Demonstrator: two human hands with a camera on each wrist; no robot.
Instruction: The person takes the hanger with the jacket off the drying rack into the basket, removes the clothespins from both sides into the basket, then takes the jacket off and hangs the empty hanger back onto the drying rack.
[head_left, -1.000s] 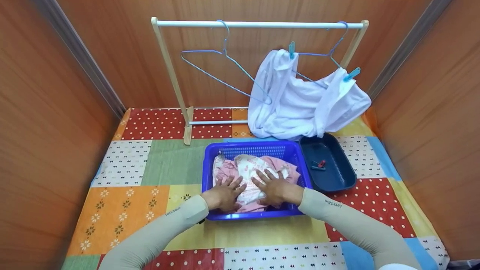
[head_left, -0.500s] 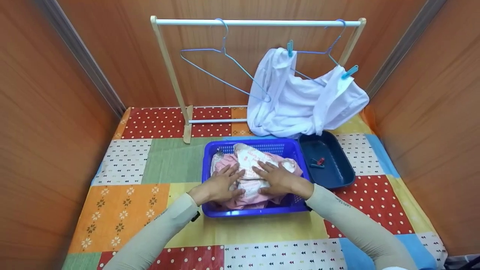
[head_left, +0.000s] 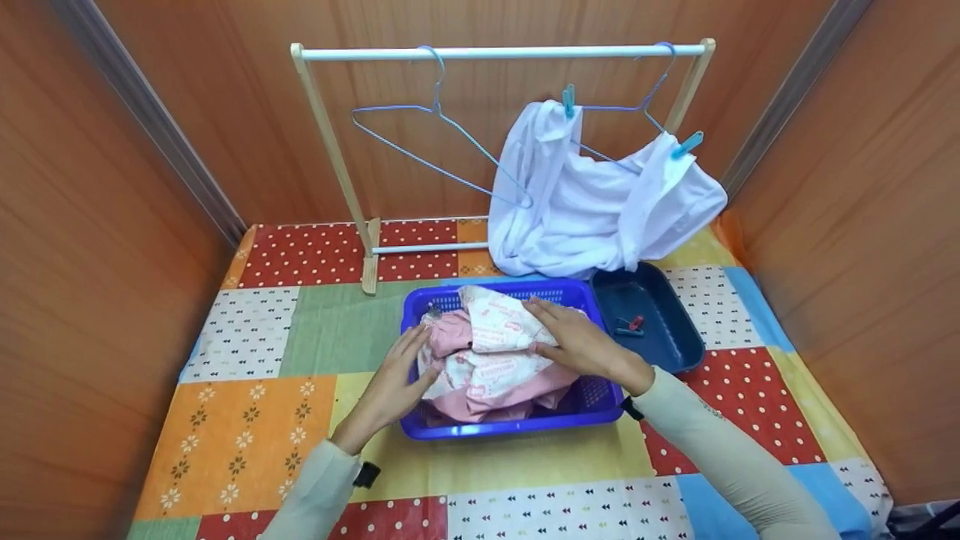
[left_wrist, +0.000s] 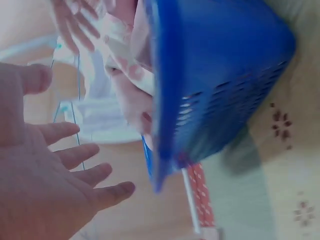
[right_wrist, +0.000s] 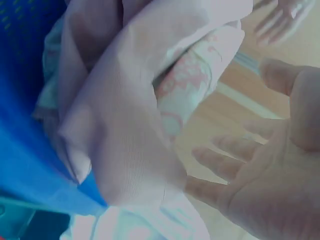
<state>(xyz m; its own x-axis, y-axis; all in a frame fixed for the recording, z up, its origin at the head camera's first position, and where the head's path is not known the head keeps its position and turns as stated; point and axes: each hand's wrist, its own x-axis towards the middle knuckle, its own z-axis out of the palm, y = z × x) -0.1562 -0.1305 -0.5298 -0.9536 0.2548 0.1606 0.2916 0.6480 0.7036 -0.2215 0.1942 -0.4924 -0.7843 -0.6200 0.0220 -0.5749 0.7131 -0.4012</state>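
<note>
A blue plastic basket holds a crumpled pink and white printed garment, piled near rim height. My left hand hovers at the basket's left side, fingers spread and straight; in the left wrist view its palm faces the basket wall with nothing in it. Over the right part of the pile is my right hand, its fingers extended across the white printed cloth in the head view. The right wrist view shows the right palm bare, with the fingertips close beside the pink fabric.
Behind the basket stands a rack with a bare blue hanger. A white garment hangs from another hanger by teal clothespins. Right of the basket, a dark tray holds clothespins. A patchwork cloth lies underneath.
Both hands have lifted off the garment. The left moved out to the basket's left side; the right shifted slightly right and up. The garment's white part now sits more spread over the pile.
</note>
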